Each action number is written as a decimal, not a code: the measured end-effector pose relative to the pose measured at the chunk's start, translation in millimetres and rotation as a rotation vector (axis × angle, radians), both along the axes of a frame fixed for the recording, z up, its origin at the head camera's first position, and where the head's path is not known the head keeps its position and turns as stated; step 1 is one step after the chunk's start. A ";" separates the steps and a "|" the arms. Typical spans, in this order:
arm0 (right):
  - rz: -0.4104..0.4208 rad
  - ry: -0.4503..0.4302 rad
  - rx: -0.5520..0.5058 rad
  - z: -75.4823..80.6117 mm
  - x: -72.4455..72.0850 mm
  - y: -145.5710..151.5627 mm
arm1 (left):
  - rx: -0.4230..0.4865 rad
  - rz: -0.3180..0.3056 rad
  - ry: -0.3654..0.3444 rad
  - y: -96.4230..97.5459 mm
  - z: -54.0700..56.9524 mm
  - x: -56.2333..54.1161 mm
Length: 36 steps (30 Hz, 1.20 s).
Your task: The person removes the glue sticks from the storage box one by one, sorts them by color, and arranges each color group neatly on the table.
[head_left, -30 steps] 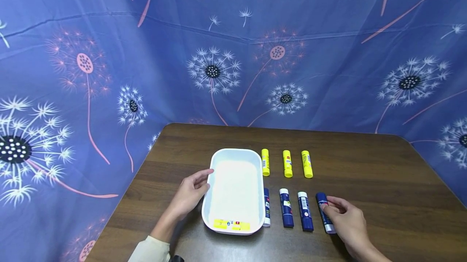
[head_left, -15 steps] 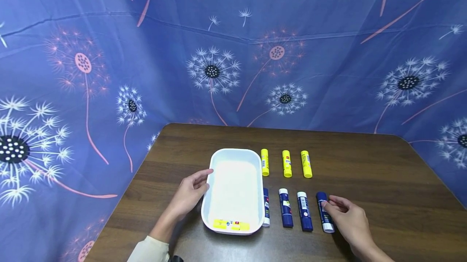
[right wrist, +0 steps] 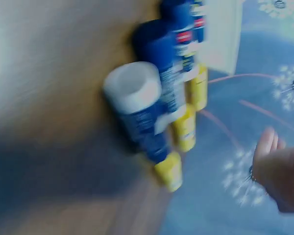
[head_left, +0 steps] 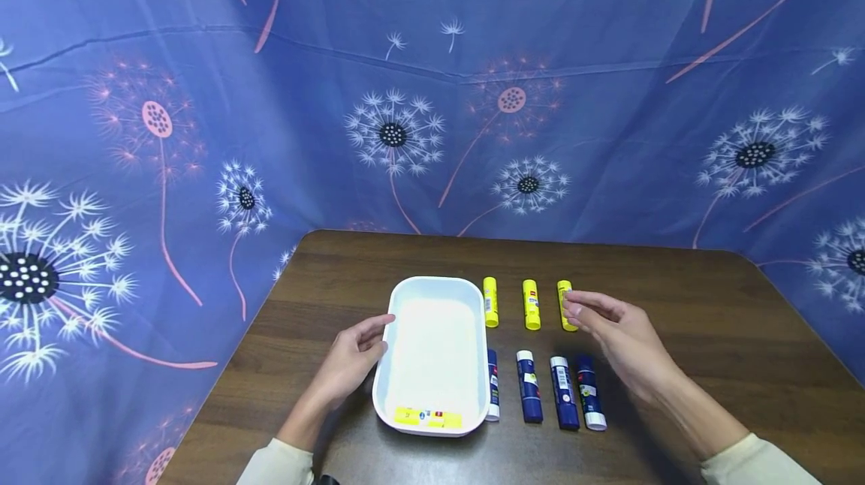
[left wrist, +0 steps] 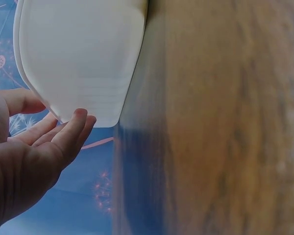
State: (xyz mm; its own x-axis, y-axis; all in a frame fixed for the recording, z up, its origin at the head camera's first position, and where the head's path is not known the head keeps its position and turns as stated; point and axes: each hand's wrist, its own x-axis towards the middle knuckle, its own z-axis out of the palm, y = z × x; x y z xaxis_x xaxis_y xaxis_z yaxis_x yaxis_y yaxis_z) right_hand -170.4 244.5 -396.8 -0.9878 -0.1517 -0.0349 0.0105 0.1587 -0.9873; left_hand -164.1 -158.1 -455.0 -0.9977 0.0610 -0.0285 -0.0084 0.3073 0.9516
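My left hand [head_left: 353, 359] rests its fingertips against the left rim of a white plastic tray [head_left: 386, 387]; the left wrist view shows the left hand [left wrist: 49, 134] beside the tray wall [left wrist: 78, 63]. Inside the tray, a yellow glue stick [head_left: 429, 417] lies along the near end. My right hand [head_left: 625, 338] hovers by the rightmost yellow glue stick [head_left: 565, 305], with relaxed fingers overlapping its right side. Nearer me, a blue glue stick with a white end [head_left: 589, 395] lies close beside another blue glue stick [head_left: 564, 395]. The right wrist view is blurred, the right hand [right wrist: 281, 171] at its edge.
Two more yellow glue sticks [head_left: 531, 305] stand in the back row, one partly behind the tray's right rim. Two further blue glue sticks [head_left: 530, 387] lie in the front row. A blue dandelion-print cloth [head_left: 432, 192] hangs behind the wooden table [head_left: 709, 335].
My right hand has let go of the rightmost blue glue stick, which now lies further left, and has moved up to the rightmost yellow one. The left hand has stayed at the tray.
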 end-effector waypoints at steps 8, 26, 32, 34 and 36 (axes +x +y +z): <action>0.400 -0.093 -0.078 0.4 -21.8 -77.8 | -0.003 -0.011 0.020 0.6 0.9 -1.0; 0.843 -0.326 0.040 -34.3 -29.2 -168.8 | 0.044 -0.011 0.045 0.4 -1.8 -1.7; 0.877 -0.360 0.180 -34.1 -20.7 -180.1 | 0.052 -0.011 0.038 -0.4 -0.7 -1.0; 0.887 -0.338 0.236 -34.4 -18.0 -182.6 | 0.049 -0.011 0.038 -0.5 -0.8 -0.8; 0.897 -0.303 0.288 -34.8 -15.6 -184.6 | 0.049 -0.013 0.036 -0.6 -1.2 -0.6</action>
